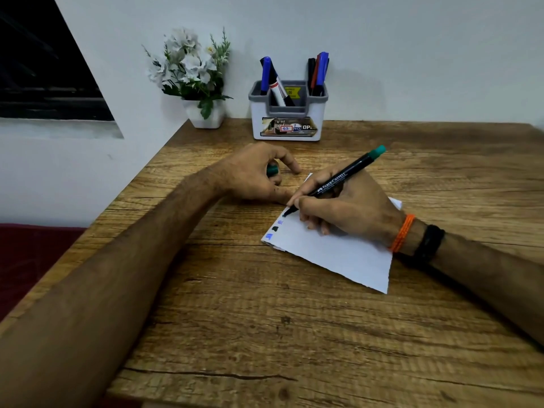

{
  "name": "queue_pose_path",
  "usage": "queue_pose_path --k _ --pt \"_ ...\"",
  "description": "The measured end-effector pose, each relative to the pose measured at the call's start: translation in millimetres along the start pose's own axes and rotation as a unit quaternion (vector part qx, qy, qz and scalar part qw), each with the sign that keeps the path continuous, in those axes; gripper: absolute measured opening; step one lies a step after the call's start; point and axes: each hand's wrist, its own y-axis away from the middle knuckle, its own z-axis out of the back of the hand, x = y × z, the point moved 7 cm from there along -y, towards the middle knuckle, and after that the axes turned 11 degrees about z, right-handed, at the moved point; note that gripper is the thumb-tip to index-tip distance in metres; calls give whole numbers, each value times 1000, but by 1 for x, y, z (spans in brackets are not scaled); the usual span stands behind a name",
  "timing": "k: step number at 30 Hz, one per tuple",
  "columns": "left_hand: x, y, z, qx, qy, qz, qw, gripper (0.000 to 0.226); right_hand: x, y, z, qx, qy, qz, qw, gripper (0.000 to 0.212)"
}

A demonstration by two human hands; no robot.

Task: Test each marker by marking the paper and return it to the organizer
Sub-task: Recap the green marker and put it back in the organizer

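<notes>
On the wooden table (294,334), the organizer (288,113) stands ahead of both hands. The paper (338,248) lies under the right hand (347,207), which grips the green marker (338,181), tip down-left on the sheet. Just left, the left hand (253,172) curls round its cap (66,171).

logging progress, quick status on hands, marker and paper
Right hand grips green marker, tip on paper. Left hand holds its cap. Three earlier marks along paper edge. Path to organizer open.
</notes>
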Motion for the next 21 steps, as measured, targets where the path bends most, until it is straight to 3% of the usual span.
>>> queue_pose_path --k 21 --pt "-3 3 0 2 -4 1 1000 41 -5 -4 4 -19 -24 27 999 6"
